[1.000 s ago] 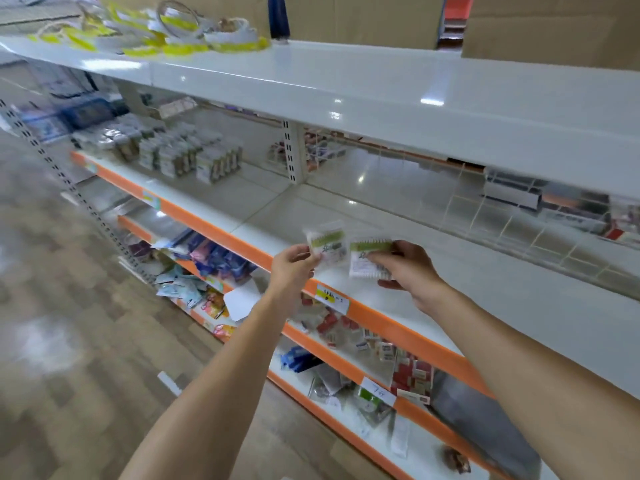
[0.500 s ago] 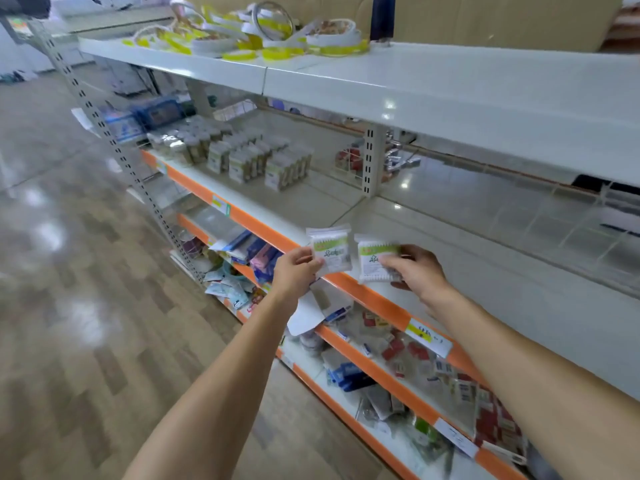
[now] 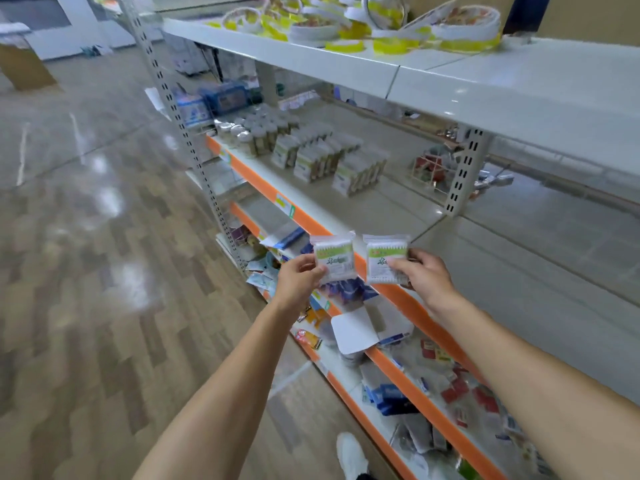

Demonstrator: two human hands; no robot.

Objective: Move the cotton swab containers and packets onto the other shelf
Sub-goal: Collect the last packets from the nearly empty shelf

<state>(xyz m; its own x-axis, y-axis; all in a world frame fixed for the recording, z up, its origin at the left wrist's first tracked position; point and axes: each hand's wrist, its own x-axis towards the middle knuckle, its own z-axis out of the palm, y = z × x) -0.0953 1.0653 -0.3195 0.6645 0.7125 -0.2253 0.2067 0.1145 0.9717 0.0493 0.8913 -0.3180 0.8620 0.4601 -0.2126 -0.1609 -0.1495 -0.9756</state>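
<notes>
My left hand grips a clear cotton swab packet with a green label. Beside it, my right hand grips a second, matching cotton swab packet. Both packets hang upright in the air in front of the orange front edge of the middle shelf. Farther left on that shelf stand rows of cotton swab packets and, beyond them, several round cotton swab containers.
The white top shelf holds round yellow-and-white items. Lower shelves carry mixed small packets and an open white box. A perforated upright post divides the shelf bays. Wood-pattern floor spreads left; my white shoe shows below.
The view has swung left along the shelving, bringing the stocked packets and containers closer. Both hands still hold their packets side by side, carried leftward along the middle shelf's edge.
</notes>
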